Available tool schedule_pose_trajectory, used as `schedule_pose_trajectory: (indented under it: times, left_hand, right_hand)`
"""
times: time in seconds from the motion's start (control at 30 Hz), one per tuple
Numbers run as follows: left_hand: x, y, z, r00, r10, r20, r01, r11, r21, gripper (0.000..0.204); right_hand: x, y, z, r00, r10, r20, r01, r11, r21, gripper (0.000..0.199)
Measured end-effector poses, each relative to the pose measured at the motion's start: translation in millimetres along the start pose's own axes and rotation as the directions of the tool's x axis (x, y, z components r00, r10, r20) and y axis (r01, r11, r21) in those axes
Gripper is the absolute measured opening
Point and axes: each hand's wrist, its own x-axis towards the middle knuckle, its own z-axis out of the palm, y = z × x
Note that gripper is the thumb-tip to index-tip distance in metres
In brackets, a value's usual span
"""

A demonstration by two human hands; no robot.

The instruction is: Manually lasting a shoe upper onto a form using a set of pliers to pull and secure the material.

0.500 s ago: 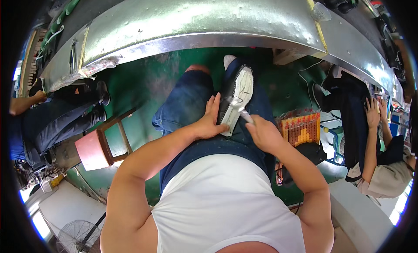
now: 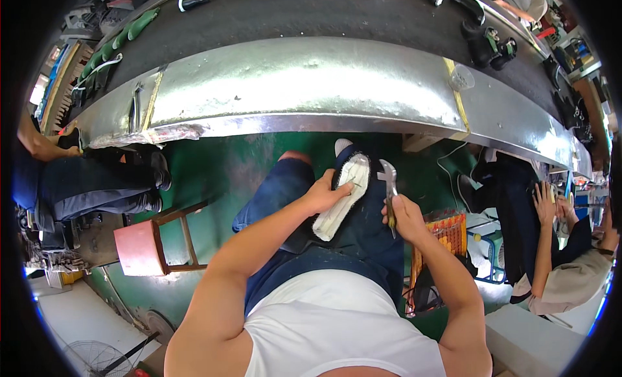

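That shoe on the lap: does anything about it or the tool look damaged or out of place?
Nothing stands out. The shoe lies sole-up on the lap, steadied by the left hand. The right hand holds a metal tool upright beside it, clear of the sole. The sole shows no visible tear, though fine detail is too small to judge.

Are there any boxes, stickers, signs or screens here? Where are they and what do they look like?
I see no sign, sticker or screen clearly enough to tell.
Orange crate: on the floor by the right knee, slatted, boxy.
Small things on shelves at the far right: too blurred to tell.
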Motion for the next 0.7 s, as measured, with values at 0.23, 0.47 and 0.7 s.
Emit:
schedule_pose_trajectory:
  times: [0.23,0.47,0.7]
  left_hand:
    - [-35,33,-15,0.956,0.288,-0.062,-0.265,0.746,-0.612,0.071]
    - [-47,128,-70,0.898,0.395,0.192,0.169,0.093,-0.981,0.073]
    - [-35,139,-65,0.982,0.188,-0.012,-0.019,0.039,-0.999,0.058]
  right_hand:
    - [-9,16,-15,0.994,0.104,-0.025,-0.095,0.967,0.235,0.050]
    - [-17,15,-10,0.987,0.149,0.057,-0.157,0.968,0.195,0.049]
    - [-13,12,-1,0.986,0.066,0.151,-0.087,0.987,0.134,0.047]
